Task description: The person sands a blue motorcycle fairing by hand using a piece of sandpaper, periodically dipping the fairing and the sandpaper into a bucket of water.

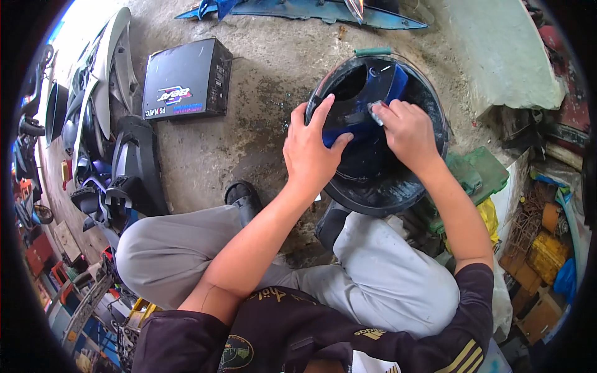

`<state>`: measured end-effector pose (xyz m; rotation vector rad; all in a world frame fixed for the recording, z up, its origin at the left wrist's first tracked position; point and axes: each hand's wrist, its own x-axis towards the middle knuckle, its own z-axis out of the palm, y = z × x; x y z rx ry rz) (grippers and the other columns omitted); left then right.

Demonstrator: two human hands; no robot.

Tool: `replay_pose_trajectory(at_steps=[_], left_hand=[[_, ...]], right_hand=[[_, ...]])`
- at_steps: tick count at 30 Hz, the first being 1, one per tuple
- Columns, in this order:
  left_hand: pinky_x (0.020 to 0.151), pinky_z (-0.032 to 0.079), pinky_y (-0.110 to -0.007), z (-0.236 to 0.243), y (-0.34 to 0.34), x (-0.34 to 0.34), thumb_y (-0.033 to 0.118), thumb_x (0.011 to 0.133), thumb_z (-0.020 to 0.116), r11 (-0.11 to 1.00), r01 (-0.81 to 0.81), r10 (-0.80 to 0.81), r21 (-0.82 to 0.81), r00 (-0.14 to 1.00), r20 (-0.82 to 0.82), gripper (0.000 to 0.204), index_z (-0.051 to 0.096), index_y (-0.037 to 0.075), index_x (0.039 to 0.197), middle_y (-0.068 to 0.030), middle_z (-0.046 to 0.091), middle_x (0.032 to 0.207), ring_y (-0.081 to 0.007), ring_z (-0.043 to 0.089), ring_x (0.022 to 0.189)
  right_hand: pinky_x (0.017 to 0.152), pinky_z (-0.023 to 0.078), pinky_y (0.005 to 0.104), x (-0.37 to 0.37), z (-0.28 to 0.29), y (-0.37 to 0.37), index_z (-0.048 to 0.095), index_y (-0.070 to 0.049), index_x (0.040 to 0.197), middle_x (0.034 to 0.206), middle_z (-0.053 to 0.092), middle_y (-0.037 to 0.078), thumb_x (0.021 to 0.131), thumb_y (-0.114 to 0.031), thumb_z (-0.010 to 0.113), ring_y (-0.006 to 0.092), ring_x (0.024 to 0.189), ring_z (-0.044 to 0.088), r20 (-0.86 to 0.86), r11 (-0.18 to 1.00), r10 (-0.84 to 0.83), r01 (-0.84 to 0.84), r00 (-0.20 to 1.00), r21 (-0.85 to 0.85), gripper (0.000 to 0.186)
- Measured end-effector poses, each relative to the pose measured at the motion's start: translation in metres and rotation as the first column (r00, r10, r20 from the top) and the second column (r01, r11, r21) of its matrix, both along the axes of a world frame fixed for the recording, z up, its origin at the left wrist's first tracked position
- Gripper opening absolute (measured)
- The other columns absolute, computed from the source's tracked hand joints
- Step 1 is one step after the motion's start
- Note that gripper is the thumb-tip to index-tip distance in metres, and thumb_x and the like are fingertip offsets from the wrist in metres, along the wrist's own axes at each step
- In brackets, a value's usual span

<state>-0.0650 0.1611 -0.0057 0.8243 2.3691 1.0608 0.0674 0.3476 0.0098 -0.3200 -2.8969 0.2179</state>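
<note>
Fingers point(388, 114) of the right hand point(411, 135) partly hide something pale point(375, 114).

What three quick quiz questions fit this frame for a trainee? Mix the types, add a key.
1. Open: what does the person's right hand pinch over the glossy dark-blue plastic panel?
2. True or false: the black rectangular box lies to the left of the black round plastic bucket.
3. Choose: what colour is the tubular sleeve on the bucket's handle?
A) red
B) green
C) yellow

Key:
1. A small pale-grey piece; its material cannot be told.
2. True.
3. B.
</note>
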Motion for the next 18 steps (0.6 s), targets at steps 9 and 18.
replay_pose_trajectory(at_steps=[9, 18], left_hand=[[0.105, 0.055, -0.05, -0.001, 0.014, -0.006, 0.036, 0.082, 0.091, 0.998, 0.042, -0.045, -0.039, 0.996, -0.076, 0.075, 0.062, 0.03, 0.15, -0.0236, 0.052, 0.154, -0.0452, 0.062, 0.132], [0.105, 0.049, -0.057, -0.005, 0.035, -0.012, 0.039, 0.081, 0.09, 0.978, 0.146, -0.182, -0.15, 0.946, -0.27, 0.075, 0.062, 0.03, 0.15, -0.0227, 0.051, 0.153, -0.0439, 0.056, 0.136]], right_hand=[[0.07, 0.055, 0.0473, -0.004, -0.008, 0.045, 0.077, -0.014, 0.109, 0.084, 0.066, 0.011, 0.094, -0.009, 0.069, 0.0348, 0.079, 0.069, -0.072, 0.995, -0.097, 0.095, 0.993, -0.031, 0.018], [0.072, 0.056, 0.046, 0.015, -0.015, 0.045, 0.078, -0.014, 0.114, 0.089, 0.068, 0.01, 0.09, -0.006, 0.073, 0.0331, 0.084, 0.07, -0.167, 0.97, -0.203, 0.174, 0.965, -0.171, 0.026]])
